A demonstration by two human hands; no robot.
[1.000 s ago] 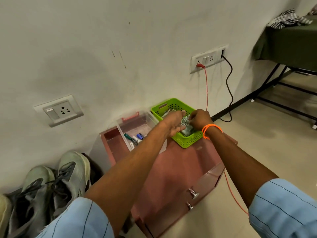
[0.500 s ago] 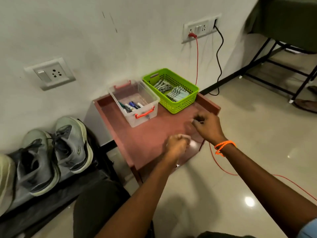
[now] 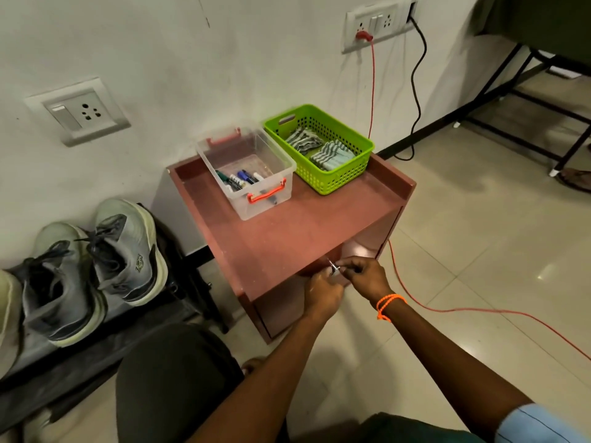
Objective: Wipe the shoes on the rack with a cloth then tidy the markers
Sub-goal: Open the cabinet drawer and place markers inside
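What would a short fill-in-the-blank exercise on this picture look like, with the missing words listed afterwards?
1. The markers lie in the clear box with ____ handles.
2. The folded striped cloths sit in the ____ basket.
3. The shoes stand on the rack, to the ____ of the red cabinet.
4. Both hands, left hand and right hand, work at the cabinet's ____ edge.

Missing words: red; green; left; front

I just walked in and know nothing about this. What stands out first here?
The bright green basket of folded striped cloths sits at the back of the small red cabinet, beside a clear box of markers. At the cabinet's front, both hands pinch a small metal handle. Grey sneakers stand on a rack to the left.
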